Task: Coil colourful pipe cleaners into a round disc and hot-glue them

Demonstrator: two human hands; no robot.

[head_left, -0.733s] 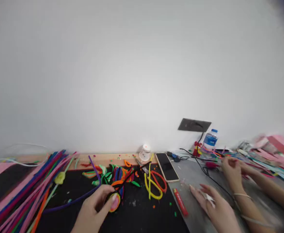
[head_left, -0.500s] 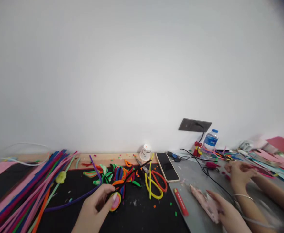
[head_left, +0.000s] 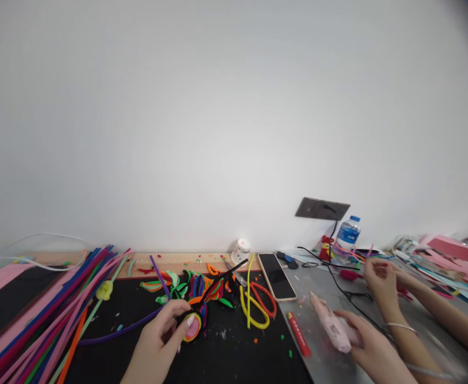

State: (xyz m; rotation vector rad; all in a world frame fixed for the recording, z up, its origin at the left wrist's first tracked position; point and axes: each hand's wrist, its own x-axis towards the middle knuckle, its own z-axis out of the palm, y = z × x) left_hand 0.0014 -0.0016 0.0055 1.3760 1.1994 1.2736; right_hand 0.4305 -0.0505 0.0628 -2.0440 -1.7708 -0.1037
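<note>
My left hand (head_left: 160,336) pinches a round coiled pipe-cleaner disc (head_left: 193,326) between thumb and fingers, with a pink middle, a yellow and orange ring and a dark edge. A black pipe cleaner (head_left: 228,273) slants up and right from beside it. Just behind lie striped pipe-cleaner shapes (head_left: 207,285), and green leaf-like ones (head_left: 174,287) to their left. My right hand (head_left: 372,344) is wrapped round the handle of a pink glue gun (head_left: 330,324), whose nozzle points up and left over the grey table. The right fingers are partly hidden behind it.
Long pipe cleaners (head_left: 58,314) lie at left. A yellow loop (head_left: 253,314), phone (head_left: 277,276), red box cutter pack (head_left: 299,334) and white tub (head_left: 241,250) are in the middle. At right are a cable (head_left: 340,288), bottle (head_left: 348,233) and another person's hands (head_left: 381,282).
My right hand has turned the glue gun and shifted it slightly left, with more of its body showing. My left hand keeps the disc almost in place. The other person's hands have moved left.
</note>
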